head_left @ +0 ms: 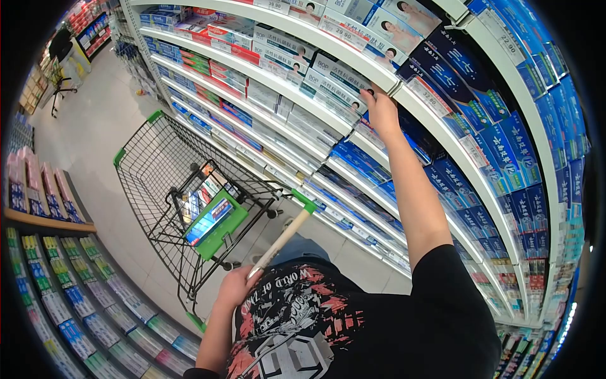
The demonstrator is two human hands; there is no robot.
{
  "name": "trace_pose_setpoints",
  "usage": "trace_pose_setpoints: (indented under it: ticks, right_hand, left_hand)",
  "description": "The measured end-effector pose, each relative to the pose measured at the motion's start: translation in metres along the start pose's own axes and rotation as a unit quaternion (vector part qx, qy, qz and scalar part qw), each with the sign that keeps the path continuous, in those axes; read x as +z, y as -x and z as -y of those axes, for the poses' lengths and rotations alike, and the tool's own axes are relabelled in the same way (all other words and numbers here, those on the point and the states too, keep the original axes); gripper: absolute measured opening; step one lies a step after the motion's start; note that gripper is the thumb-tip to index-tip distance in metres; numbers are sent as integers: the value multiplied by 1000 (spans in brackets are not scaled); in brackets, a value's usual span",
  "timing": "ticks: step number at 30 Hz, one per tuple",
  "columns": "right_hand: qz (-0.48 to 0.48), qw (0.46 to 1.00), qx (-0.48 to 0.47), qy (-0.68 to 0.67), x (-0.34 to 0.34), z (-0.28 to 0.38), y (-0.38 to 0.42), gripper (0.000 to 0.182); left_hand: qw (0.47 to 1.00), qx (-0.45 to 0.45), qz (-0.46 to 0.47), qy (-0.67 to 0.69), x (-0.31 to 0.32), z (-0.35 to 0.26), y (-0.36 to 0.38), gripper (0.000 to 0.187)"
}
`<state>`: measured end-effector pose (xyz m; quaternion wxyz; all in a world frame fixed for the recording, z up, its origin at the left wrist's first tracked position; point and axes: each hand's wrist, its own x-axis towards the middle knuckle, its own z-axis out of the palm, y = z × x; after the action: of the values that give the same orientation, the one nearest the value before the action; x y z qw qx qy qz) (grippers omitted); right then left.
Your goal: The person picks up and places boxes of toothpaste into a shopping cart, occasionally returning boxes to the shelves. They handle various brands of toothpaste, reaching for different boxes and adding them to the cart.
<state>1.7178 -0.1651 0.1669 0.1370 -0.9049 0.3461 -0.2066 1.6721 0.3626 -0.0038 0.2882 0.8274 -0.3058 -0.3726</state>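
Observation:
My left hand (235, 287) is wrapped round the pale handle (281, 243) of a wire shopping cart (151, 183) with green corners. My right hand (382, 112) reaches up to the shelf and closes on the right end of a white and grey toothpaste box (341, 85). The thumb lies against the box front; the other fingers are partly hidden. The box still sits in its row, beside similar boxes (284, 54) on the left. Dark blue toothpaste boxes (413, 136) lie just right of my wrist.
Tiered shelves (249, 57) with price tags (423, 90) curve along the right. A lower rack of toothbrush packs (76, 303) stands at the left. Tiled floor (107, 136) runs between them, with an office chair (62, 85) far back. A green sign holder (221, 227) hangs on the cart.

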Motion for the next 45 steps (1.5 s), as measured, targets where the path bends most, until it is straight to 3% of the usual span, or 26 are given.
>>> trace_pose_setpoints:
  ticks: [6,9,11,12,18,33,34,35,37,39,41,42,45]
  right_hand:
    - [13,1000,2,1,0,0,-2,49]
    - [65,997,33,-25,-3,-2,-1,60]
    - [-35,998,-39,29,5,-17,-3,74]
    - [-9,999,-49,-10,-1,-15,-3,83]
    - [72,997,26,-28,-8,-13,-10,75]
    - [33,998,-28,-55,5,-28,-15,85]
    - [4,998,-45,-31,7,-30,-15,84]
    - [41,998,-13,-37,1,-23,-12,80]
    - [35,998,-38,-24,-7,-11,-3,65]
    - [-25,996,-73,46,0,-19,5,69]
    - [-131,959,-233,96,9,-34,20,70]
    - [-182,936,-274,122,11,-35,38,73]
    - [-158,908,-386,44,14,-33,93,58]
  left_hand:
    - [1000,2,-1,-6,2,4,0,37]
    - [1000,1,0,-8,1,3,1,37]
    - [1000,-1,0,-8,0,3,1,37]
    - [1000,-2,3,-7,0,3,1,37]
    - [1000,0,-3,-1,2,5,1,37]
    - [1000,-8,-3,16,3,2,-1,37]
    - [1000,-7,-12,20,3,4,0,38]
    - [1000,9,-10,15,6,11,-3,40]
    - [999,0,11,33,2,9,-3,40]
    - [991,10,-35,130,2,16,-1,41]
    - [982,-11,-130,136,-18,6,1,32]
    - [973,24,-206,99,-15,27,-10,29]
    - [943,-49,-329,-5,-33,64,-40,34]
